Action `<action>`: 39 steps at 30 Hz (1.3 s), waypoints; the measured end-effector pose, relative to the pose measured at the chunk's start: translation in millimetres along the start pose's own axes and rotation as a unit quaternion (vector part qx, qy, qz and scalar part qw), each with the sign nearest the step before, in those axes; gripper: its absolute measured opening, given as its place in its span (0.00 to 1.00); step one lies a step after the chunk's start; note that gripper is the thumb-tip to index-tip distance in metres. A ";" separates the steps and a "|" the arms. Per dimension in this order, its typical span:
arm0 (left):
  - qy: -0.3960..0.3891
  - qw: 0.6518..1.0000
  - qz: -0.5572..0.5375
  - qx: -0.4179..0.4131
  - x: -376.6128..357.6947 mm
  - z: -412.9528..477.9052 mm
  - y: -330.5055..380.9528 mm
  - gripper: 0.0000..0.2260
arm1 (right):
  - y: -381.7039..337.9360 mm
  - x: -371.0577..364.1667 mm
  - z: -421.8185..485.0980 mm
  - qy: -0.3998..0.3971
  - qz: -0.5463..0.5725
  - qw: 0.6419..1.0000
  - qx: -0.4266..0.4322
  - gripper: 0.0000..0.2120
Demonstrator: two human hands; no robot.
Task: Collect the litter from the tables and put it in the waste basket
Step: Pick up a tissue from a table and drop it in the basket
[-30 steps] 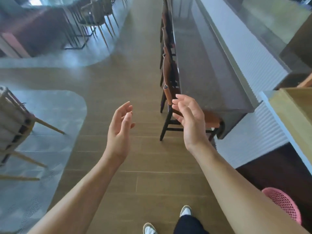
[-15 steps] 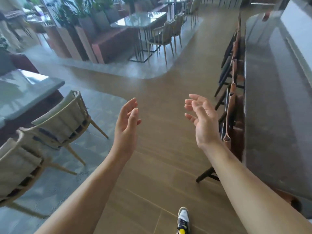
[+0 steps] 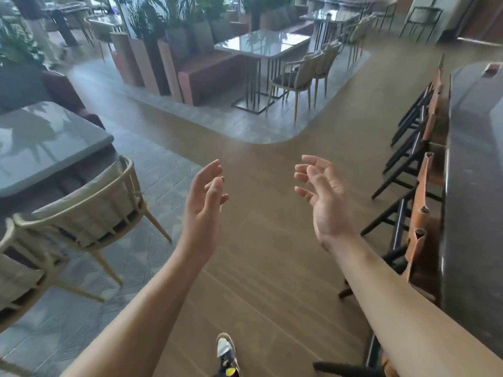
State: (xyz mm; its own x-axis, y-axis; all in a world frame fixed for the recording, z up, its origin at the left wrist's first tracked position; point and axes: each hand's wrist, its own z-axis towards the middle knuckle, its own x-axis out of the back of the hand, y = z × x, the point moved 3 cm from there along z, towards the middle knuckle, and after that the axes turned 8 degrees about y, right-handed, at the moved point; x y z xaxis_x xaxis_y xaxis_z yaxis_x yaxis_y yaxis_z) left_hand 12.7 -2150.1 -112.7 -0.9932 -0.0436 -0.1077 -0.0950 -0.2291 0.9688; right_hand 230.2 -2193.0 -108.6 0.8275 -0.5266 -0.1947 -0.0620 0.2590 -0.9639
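Floorboards (image 3: 272, 268) of brown wood fill the aisle. Left stands a grey glossy table (image 3: 40, 142), top bare, beige chairs (image 3: 89, 210) beside; right, a dark counter (image 3: 473, 186) with black stools (image 3: 408, 170). Both hands hover empty, well apart: left hand (image 3: 202, 208) and right hand (image 3: 324, 200), fingers loosely spread. No litter or basket shows.

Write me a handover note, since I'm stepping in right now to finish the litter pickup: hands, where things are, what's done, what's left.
Left hand: open, holding nothing, raised over the wooden floor.
Right hand: open, holding nothing, raised beside the bar stools.
Litter: none clearly visible; a small item lies on the far end of the dark counter, too blurred to identify.
Waste basket: not in view.
Grey table on the left looks bare.
Done: cannot tell.
Left: check the tables ahead, find the basket.
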 end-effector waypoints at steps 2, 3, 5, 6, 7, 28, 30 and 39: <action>-0.004 1.000 -0.002 -0.004 -10.8 31.0 -10.6 0.21 | 9.7 -9.8 31.5 0.003 0.001 1.000 -0.001 0.11; -0.007 1.000 -0.007 -0.005 -17.0 51.5 -17.4 0.20 | 16.0 -16.8 51.4 0.003 0.001 1.000 0.001 0.11; -0.012 1.000 -0.016 -0.005 -28.7 94.9 -30.8 0.19 | 28.6 -33.5 91.1 0.004 0.000 1.000 0.002 0.11; -0.014 1.000 -0.019 -0.006 -33.8 117.2 -36.8 0.18 | 34.2 -43.1 110.4 0.004 -0.002 1.000 0.003 0.11; -0.018 1.000 -0.021 -0.006 -39.3 141.1 -42.2 0.18 | 39.4 -53.4 130.8 0.005 -0.002 1.000 0.003 0.11; -0.069 0.997 -0.027 -0.020 -199.6 540.8 -149.6 0.15 | 142.6 -156.0 531.9 0.062 0.040 0.997 -0.017 0.14; -0.060 0.998 -0.024 -0.012 -225.7 577.2 -162.8 0.14 | 154.2 -156.6 581.2 0.054 0.046 0.997 -0.023 0.15; -0.013 1.000 -0.017 0.002 -326.6 728.8 -202.9 0.15 | 179.5 -167.3 794.9 0.013 0.039 0.999 -0.020 0.15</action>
State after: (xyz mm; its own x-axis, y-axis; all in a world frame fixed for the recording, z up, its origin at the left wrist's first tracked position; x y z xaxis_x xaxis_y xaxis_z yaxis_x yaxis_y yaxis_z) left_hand 307.7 -1380.7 -111.3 -0.9908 -0.0109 -0.1350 -0.1291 -0.2262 0.9655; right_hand 524.1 -1414.7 -104.6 0.8052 -0.5266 -0.2727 -0.1479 0.2670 -0.9523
